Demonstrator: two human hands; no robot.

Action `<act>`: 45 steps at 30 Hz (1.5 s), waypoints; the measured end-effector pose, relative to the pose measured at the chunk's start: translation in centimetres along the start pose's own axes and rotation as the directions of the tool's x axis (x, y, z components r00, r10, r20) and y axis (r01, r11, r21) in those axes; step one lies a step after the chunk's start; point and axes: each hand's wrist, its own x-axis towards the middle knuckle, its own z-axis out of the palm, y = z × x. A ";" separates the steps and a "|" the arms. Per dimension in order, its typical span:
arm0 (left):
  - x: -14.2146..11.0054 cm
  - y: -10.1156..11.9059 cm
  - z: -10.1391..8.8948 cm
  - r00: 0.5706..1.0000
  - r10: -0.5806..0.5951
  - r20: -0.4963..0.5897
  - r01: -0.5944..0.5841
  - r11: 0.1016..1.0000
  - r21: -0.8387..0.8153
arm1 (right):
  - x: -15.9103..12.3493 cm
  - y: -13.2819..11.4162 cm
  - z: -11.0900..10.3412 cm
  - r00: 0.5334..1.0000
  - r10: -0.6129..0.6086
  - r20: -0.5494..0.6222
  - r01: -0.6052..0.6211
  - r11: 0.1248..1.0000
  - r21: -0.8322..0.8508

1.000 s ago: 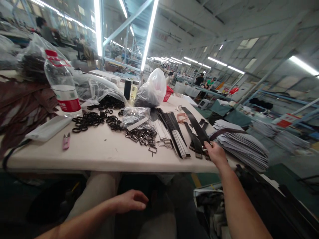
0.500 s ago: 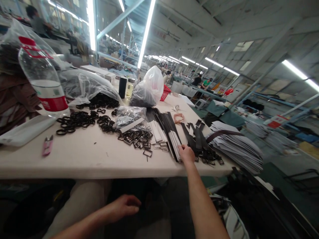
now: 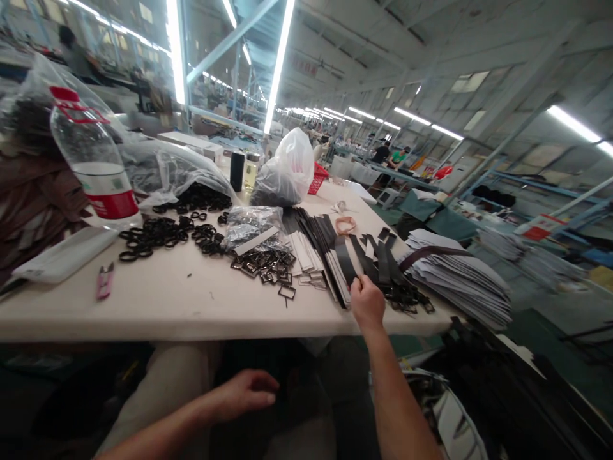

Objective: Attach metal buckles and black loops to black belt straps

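Note:
My right hand [image 3: 368, 301] is closed on the near end of a black strip [image 3: 345, 260] with a pale side, over the table's front part. Just left of it lies a stack of black and white strips [image 3: 311, 233]. To its right are black straps with buckles [image 3: 407, 297]. My left hand [image 3: 249, 393] hangs low over my lap, below the table edge, thumb and fingers apart with nothing between them. Metal rectangular buckles [image 3: 268, 268] lie loose on the table, beside short white strips [image 3: 305, 254].
Pink thread snips [image 3: 105, 281], black loops [image 3: 153, 236] and a plastic bottle [image 3: 103, 172] are at the left. A filled plastic bag [image 3: 292, 166] and a red basket [image 3: 318, 177] stand behind. A tied stack of grey sheets [image 3: 454, 275] overhangs the right edge.
My right hand has moved slightly right, away from the strip stack, and a black strip with a pale side now shows in its fingers. My left hand has barely shifted.

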 end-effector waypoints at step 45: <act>-9.7 8.3 3.3 0.901 -0.029 -0.432 -0.253 0.775 -0.579 | -24.7 -7.2 0.3 0.896 -0.438 0.070 0.331 0.767 0.550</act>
